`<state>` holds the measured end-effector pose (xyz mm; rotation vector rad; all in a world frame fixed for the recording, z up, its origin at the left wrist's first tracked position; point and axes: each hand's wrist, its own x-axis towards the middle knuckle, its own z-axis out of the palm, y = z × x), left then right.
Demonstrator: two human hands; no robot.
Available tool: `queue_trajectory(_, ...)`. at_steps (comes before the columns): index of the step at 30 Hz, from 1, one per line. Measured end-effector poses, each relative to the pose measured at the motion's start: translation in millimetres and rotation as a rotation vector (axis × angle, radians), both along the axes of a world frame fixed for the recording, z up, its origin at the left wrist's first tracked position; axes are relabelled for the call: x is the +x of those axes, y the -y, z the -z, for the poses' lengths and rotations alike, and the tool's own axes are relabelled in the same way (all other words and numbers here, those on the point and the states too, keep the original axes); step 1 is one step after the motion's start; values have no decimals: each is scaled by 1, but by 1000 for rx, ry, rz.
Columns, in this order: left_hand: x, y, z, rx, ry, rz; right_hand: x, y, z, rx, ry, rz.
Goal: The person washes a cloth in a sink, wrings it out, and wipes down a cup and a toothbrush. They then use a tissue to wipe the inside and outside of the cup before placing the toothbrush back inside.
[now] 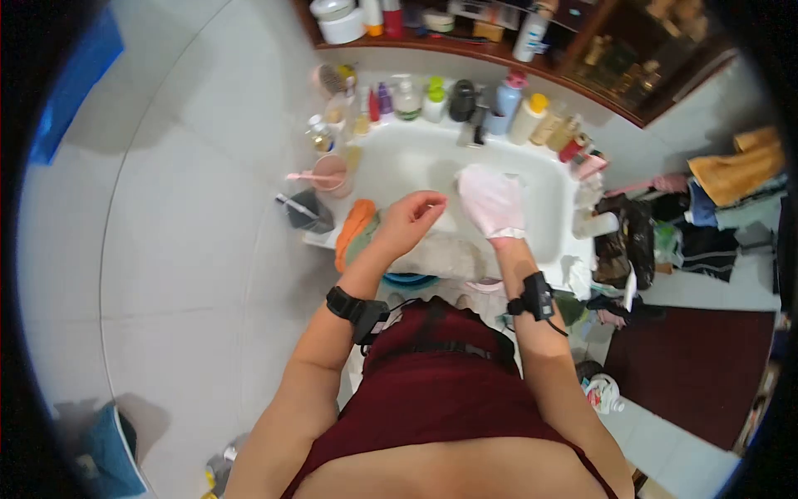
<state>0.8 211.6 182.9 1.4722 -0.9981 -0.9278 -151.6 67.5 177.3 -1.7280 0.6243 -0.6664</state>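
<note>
Over the white sink basin (544,200), my right hand (504,243) is inside a pale pink cloth mitt (490,198) that reaches down to the wrist. The mitt hides its fingers. My left hand (407,223) is to the left of the mitt, apart from it, above the basin's front left part. Its fingers curl in toward the thumb in a pinch; whether something small is between them cannot be made out. A greyish cloth (445,256) lies along the front rim below both hands. Black straps with small devices circle both forearms.
Bottles, including a yellow-capped one (529,119), line the rim behind the black faucet (477,129). At the left stand a pink cup (332,176) and a dark cup (309,212), near an orange cloth (355,234). A wooden shelf (465,48) overhangs the back. A black bag (636,241) hangs at the right.
</note>
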Motion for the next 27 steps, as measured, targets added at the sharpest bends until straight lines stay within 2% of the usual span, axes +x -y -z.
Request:
queue_trajectory(1,7,-13,6,-51,8,-129,2,-1,0,-73,-59,-31)
queue_trajectory(3,22,-65,10,66,465,-703,14,-7,6,-174,-145,-95)
queue_trajectory(5,39,-93,30,87,569,-997,25,-14,12,-237,-191,-150)
queue_trajectory(8,62,-107,45,123,837,-1254,42,-25,17,-276,-216,-238)
queue_trajectory(12,86,-101,61,219,708,-1198,57,-38,10,-186,-200,-366)
queue_trajectory(14,96,-98,75,177,663,-1177,64,-44,6,-43,-187,-424)
queue_trajectory(18,106,-95,82,126,532,-1178,68,-44,40,362,63,-439)
queue_trajectory(20,99,-96,58,20,498,-1107,72,-46,29,-227,-271,-462)
queue_trajectory(22,79,-92,11,35,501,-914,74,-57,-11,-1606,-1061,-359)
queue_trajectory(25,48,-80,-40,-32,518,-647,76,-47,20,-1973,-807,-46)
queue_trajectory(27,33,-67,-56,-104,437,-508,76,-55,7,-2120,-1008,130)
